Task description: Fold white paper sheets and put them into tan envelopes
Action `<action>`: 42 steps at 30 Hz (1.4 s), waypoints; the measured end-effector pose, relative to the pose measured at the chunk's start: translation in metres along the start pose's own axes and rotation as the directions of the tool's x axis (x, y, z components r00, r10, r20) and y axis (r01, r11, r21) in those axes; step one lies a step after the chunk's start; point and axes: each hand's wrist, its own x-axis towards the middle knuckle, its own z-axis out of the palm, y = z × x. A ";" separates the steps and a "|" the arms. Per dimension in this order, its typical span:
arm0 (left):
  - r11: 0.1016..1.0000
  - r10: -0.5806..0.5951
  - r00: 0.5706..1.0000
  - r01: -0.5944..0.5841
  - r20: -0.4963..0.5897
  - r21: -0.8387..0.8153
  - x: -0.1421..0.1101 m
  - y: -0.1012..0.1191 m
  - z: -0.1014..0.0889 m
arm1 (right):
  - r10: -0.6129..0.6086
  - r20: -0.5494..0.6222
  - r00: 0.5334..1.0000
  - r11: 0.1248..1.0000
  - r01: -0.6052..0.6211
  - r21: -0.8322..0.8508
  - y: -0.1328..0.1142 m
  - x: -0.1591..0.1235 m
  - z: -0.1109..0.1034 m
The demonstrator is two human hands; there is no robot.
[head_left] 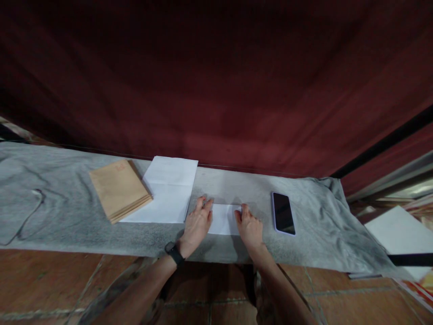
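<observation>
A white folded sheet of paper point(223, 219) lies flat on the grey cloth in front of me. My left hand point(198, 221) is at its left end, thumb on the paper and fingers bent at the upper corner. At the right end, my right hand point(249, 223) pinches the edge, with the thumb on top and curled fingers beside it. Both hands are closed on the paper; the undersides of the fingers are hidden. A black watch point(174, 253) circles my left wrist. Left of the hands lie larger white sheets point(169, 189), with a visible crease across them.
A stack of brown envelopes point(118, 187) overlaps the white sheets. To the right lies a phone point(284, 213) in a pale purple case. A grey cloth point(314, 225) covers the narrow table, a cord point(29, 219) lies far left, and a dark red curtain point(216, 90) hangs behind.
</observation>
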 end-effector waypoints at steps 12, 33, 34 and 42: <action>0.920 0.345 0.939 -0.337 -0.004 0.199 -0.041 0.019 0.042 | -0.355 -0.157 0.922 0.840 0.388 0.378 -0.031 -0.023 0.009; 0.963 0.219 0.975 -0.221 0.025 0.158 -0.043 0.010 0.024 | -0.383 -0.127 0.915 0.922 0.387 0.006 0.001 -0.035 0.020; 0.963 0.217 0.976 -0.218 0.026 0.157 -0.043 0.010 0.023 | -0.375 -0.128 0.918 0.926 0.378 0.000 0.003 -0.035 0.020; 0.966 0.205 0.978 -0.208 0.035 0.151 -0.044 0.011 0.025 | -0.374 -0.135 0.917 0.927 0.375 -0.023 0.012 -0.037 0.021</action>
